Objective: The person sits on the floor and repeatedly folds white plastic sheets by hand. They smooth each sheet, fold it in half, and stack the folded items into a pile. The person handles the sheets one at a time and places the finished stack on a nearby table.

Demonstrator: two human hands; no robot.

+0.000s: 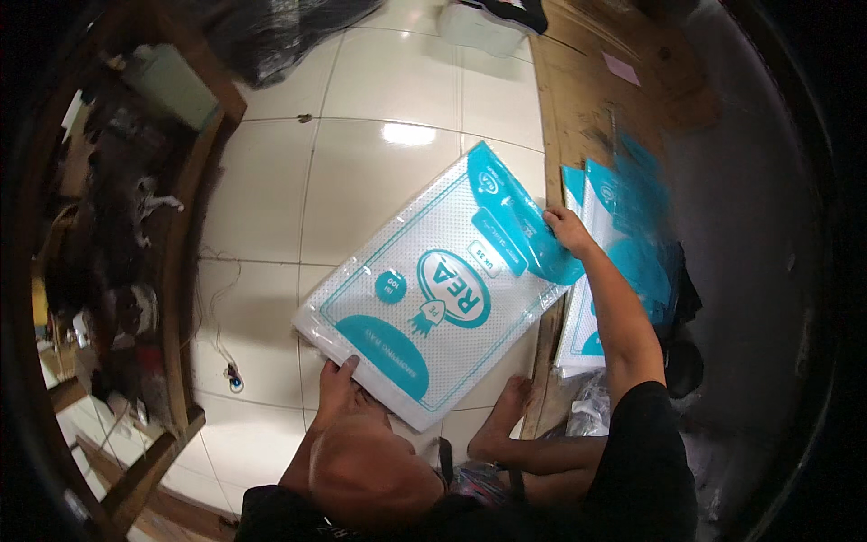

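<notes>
While seated on the floor: person holds one flat pack.
Pack: white-and-teal bag pack [433, 298], mid-frame, above the tiles.
Left hand [336, 384]: grip closed on lower corner.
Right hand [569, 230]: grip pinching teal top edge.
Progress: stack [623, 271] right of centre; this pack not yet set down.
</notes>
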